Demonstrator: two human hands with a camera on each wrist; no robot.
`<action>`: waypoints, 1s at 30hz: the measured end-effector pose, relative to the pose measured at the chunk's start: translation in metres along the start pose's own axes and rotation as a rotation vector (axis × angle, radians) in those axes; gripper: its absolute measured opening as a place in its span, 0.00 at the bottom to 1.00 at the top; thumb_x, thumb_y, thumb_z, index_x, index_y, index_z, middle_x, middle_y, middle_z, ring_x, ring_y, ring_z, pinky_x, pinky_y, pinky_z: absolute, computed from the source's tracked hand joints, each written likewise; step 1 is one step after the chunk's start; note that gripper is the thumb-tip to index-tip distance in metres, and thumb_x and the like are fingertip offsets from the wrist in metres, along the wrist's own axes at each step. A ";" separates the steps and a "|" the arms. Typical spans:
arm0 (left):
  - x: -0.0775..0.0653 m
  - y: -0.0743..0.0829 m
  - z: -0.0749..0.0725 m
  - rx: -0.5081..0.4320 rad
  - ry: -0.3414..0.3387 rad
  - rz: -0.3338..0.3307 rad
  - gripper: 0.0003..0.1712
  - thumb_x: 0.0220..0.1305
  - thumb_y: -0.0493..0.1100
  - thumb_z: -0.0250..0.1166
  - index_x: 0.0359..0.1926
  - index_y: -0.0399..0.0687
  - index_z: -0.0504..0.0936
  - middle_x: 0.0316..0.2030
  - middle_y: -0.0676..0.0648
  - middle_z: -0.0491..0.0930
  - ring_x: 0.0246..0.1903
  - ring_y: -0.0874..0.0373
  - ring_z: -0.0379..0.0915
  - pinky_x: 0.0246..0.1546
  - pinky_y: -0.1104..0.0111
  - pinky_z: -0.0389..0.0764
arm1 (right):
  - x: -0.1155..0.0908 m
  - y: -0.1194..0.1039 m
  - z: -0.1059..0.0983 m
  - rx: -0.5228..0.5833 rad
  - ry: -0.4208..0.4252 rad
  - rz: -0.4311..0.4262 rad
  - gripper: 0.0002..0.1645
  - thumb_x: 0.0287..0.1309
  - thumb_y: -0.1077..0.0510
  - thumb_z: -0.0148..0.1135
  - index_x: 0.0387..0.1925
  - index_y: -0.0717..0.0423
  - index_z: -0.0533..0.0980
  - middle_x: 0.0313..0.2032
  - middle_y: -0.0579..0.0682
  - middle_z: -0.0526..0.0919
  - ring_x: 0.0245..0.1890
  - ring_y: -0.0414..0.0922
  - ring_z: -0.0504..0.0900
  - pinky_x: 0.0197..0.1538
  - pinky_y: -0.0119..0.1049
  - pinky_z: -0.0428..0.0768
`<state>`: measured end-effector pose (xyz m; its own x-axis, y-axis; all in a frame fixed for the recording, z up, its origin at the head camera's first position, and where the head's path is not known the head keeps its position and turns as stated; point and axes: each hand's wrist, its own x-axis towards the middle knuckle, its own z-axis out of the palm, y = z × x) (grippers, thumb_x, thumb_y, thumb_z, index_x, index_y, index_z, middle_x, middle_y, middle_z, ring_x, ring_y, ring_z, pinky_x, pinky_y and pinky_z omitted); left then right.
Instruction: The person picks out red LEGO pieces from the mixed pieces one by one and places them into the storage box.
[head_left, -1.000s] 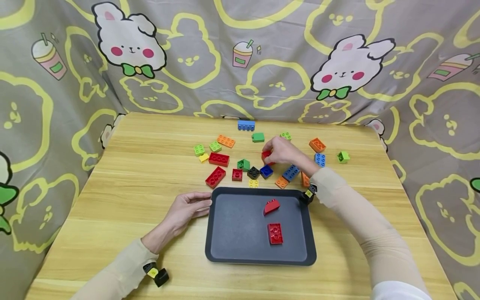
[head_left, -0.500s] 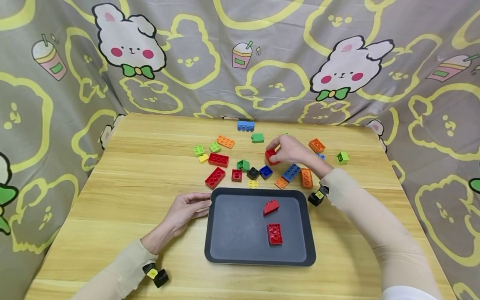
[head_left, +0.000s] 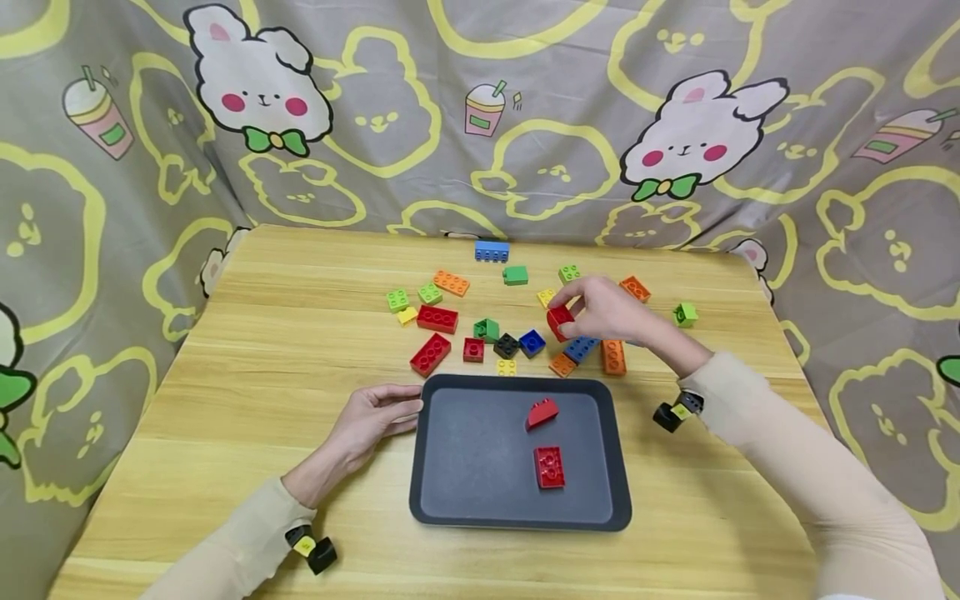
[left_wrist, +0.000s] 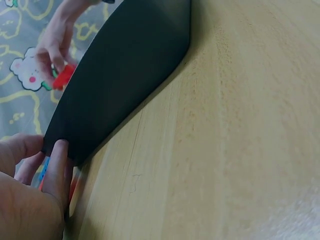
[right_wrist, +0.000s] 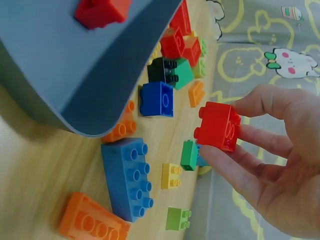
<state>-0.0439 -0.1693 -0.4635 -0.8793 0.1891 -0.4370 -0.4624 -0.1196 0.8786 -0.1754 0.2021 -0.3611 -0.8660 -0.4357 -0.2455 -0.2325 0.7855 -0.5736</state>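
My right hand [head_left: 611,312] pinches a red building brick [right_wrist: 218,126] between thumb and fingers, raised above the table. In the right wrist view its studs point left, towards the grey tray [head_left: 480,519]. At the tray's upper left corner, my left hand [head_left: 371,427] touches the rim with fairly straight fingers, as the left wrist view shows from close up [left_wrist: 30,195]. Inside the tray lie a red sloped brick [head_left: 542,413] and, below it, a red brick [head_left: 550,467] with its hollow side up.
Several loose bricks lie behind the tray, among them a red long brick [head_left: 438,319], a dark blue brick [head_left: 532,342], a black brick [head_left: 507,346] and an orange brick [head_left: 613,357]. A blue brick [head_left: 492,251] sits near the back edge. A patterned curtain [head_left: 555,100] surrounds the table.
My right hand has lifted the red brick from among the others and moved it to the right and nearer. A yellow brick behind is now uncovered. My left hand stays at the tray.
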 end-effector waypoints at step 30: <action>0.001 0.000 0.000 -0.001 0.001 -0.006 0.24 0.70 0.30 0.67 0.65 0.27 0.78 0.46 0.52 0.91 0.42 0.65 0.89 0.49 0.70 0.91 | -0.082 0.003 0.043 -0.102 -0.041 -0.145 0.21 0.52 0.61 0.78 0.50 0.54 0.88 0.48 0.50 0.89 0.41 0.42 0.83 0.37 0.31 0.80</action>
<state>-0.0443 -0.1696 -0.4643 -0.8764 0.1892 -0.4429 -0.4682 -0.1198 0.8755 -0.0861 0.2211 -0.3762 -0.8019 -0.5633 -0.1992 -0.3991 0.7530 -0.5232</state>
